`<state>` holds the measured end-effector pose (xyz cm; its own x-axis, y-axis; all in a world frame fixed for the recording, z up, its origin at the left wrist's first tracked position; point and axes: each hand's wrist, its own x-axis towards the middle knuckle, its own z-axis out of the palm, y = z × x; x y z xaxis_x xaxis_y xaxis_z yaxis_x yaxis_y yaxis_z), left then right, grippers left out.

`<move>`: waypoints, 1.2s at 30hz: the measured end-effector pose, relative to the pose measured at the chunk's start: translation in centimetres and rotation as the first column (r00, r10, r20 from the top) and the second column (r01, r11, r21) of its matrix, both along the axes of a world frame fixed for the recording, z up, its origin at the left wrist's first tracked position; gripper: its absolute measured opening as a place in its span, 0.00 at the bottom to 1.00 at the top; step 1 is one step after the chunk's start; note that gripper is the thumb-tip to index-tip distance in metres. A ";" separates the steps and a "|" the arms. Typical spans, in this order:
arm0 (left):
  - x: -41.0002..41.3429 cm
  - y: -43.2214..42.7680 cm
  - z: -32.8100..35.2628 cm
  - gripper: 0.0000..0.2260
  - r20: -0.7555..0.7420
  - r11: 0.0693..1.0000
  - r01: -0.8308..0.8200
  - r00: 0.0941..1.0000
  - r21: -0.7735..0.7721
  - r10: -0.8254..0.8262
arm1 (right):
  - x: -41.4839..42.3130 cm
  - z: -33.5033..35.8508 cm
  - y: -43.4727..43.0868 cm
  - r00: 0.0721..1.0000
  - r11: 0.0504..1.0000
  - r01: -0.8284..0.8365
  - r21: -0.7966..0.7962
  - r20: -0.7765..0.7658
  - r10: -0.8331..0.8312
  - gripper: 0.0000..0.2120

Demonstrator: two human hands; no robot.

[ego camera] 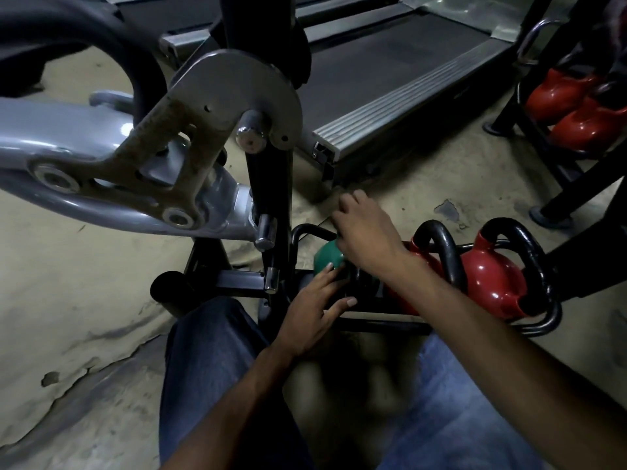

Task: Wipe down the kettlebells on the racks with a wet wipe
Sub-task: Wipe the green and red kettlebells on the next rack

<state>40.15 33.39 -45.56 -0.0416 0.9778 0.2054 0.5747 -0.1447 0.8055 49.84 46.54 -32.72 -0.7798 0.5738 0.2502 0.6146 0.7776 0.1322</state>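
A green kettlebell (326,257) sits at the left end of a low black rack (383,325) on the floor. My left hand (314,313) lies against its near side with straight, spread fingers. My right hand (364,232) covers its top, fingers curled down over the far side; no wipe shows under it, and what it holds is hidden. To the right on the same rack stand a red kettlebell (493,283) with a black handle and another red kettlebell (422,261), partly behind my right forearm.
A grey exercise machine arm (101,171) and its black post (269,205) stand close on the left. A treadmill deck (390,83) lies beyond. A second black rack with red kettlebells (573,106) is at the upper right. My knees in jeans fill the bottom.
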 end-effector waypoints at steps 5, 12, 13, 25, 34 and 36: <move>0.1 0.0 -0.1 0.26 0.029 1.000 -0.016 0.999 -0.009 0.017 | 3.4 -2.7 -5.1 0.645 0.885 0.127 -0.447 -0.641 -0.416 0.03; 0.0 -0.2 0.2 0.26 0.035 1.000 0.006 0.999 -0.018 -0.006 | 2.0 -2.4 -0.9 0.034 -0.146 -0.758 -0.636 0.186 -0.982 0.11; 0.0 -0.2 0.2 0.27 0.039 1.000 -0.002 0.999 -0.018 0.003 | 1.7 -2.5 0.1 0.032 -0.142 -0.759 -0.635 0.182 -0.983 0.11; 0.2 -0.4 0.4 0.28 0.027 0.999 -0.014 1.000 -0.039 0.015 | -1.0 -0.5 5.8 0.752 0.707 0.178 -0.684 -0.369 -0.546 0.03; 0.0 -0.2 0.2 0.27 0.008 0.999 -0.005 1.000 -0.035 0.005 | 4.0 -3.6 -6.9 0.295 0.713 -0.029 -0.701 -0.687 -0.664 0.02; 0.0 -0.2 0.2 0.27 0.011 0.999 -0.012 1.000 -0.032 0.012 | 3.8 -3.5 -5.8 0.074 0.408 -0.298 -0.863 -0.447 -0.891 0.03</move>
